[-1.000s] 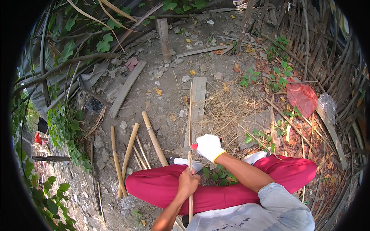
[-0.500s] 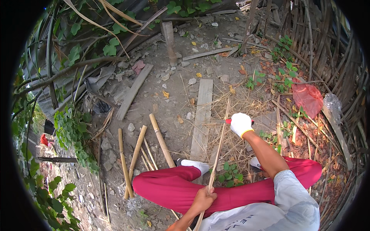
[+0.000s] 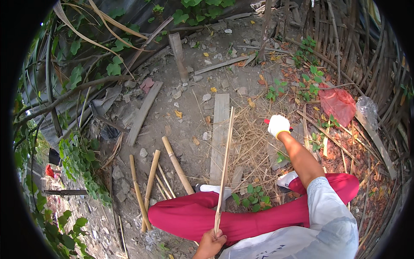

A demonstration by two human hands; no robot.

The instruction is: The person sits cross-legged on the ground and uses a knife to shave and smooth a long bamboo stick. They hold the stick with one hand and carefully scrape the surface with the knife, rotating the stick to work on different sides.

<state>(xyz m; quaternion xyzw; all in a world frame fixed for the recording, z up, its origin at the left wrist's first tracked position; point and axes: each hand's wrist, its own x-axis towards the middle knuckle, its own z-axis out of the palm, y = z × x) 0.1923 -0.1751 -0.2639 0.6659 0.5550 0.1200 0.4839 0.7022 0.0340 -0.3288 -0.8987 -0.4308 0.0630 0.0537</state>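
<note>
My bare left hand point(image 3: 210, 243) is closed round the lower part of a long split bamboo strip point(image 3: 225, 168). The strip points up and away from me across my lap, its far end over a grey plank point(image 3: 219, 134) on the ground. In a white glove, my right hand point(image 3: 279, 126) grips a red-handled knife point(image 3: 267, 121), held out to the right of the strip and apart from it. Only bits of the red handle show on either side of the glove; the blade is hard to make out now.
Several bamboo poles point(image 3: 177, 164) lie left of my knees. Dry shavings point(image 3: 254, 151) cover the ground between my feet. A red plastic bag point(image 3: 337, 105) lies at the right by a stick fence point(image 3: 362, 56). A wooden post point(image 3: 178, 58) stands at the far side.
My right hand with the knife has moved right and slightly away, off the strip it was crossing. The strip has swung left and stands more upright; my left hand has shifted lower and left.
</note>
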